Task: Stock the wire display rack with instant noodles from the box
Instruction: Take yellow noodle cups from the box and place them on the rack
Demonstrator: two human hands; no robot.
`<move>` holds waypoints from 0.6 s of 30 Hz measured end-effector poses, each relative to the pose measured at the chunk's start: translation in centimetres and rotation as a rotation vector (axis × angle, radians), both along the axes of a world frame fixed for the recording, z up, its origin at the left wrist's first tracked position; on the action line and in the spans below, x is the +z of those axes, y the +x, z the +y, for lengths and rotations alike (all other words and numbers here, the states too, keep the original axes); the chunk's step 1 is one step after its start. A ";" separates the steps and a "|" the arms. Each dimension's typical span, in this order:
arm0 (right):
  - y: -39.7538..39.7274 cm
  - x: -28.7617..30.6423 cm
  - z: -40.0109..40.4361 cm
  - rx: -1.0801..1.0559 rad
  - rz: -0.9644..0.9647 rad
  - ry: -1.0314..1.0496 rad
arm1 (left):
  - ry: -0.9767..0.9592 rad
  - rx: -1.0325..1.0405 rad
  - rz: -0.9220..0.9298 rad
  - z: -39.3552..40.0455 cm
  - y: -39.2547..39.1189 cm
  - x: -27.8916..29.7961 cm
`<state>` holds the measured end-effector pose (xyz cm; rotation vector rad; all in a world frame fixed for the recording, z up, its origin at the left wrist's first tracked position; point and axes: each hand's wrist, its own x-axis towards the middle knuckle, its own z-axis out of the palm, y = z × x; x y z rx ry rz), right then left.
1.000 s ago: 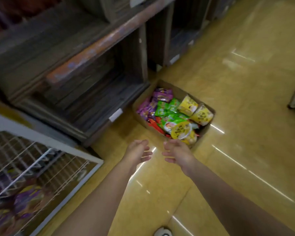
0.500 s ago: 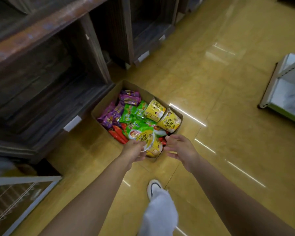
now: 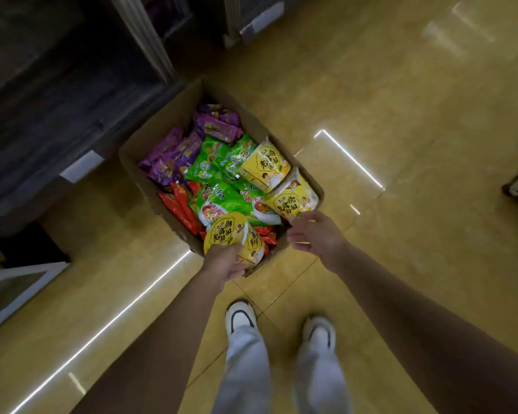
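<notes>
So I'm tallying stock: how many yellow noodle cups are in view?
3. One cup in the left hand at the box's near edge, one touching the right hand, one behind it. More may be buried.

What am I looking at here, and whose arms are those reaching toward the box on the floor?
No machine: a person's bare arms, filmed by a camera on their head looking down. You see their white shoes on the yellow floor. A cardboard box holds purple, green and red noodle packets plus yellow noodle cups. The left hand grips the nearest yellow cup. The right hand touches another yellow cup with its fingertips; no firm grip shows. A white wire rack corner sits at left.
</notes>
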<state>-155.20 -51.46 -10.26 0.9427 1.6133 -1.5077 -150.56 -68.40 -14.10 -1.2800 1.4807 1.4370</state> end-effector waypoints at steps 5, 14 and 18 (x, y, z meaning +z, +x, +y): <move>-5.7 -5.2 0.0 0.108 -0.030 0.062 | -0.090 0.252 -0.133 -0.2 -1.8 -5.2; -12.0 -13.0 -0.5 0.449 -0.186 0.319 | -0.264 0.754 -0.330 0.7 -1.4 -11.7; -12.4 -13.2 -1.1 0.564 -0.156 0.405 | -0.138 0.920 -0.326 2.8 -1.8 -11.9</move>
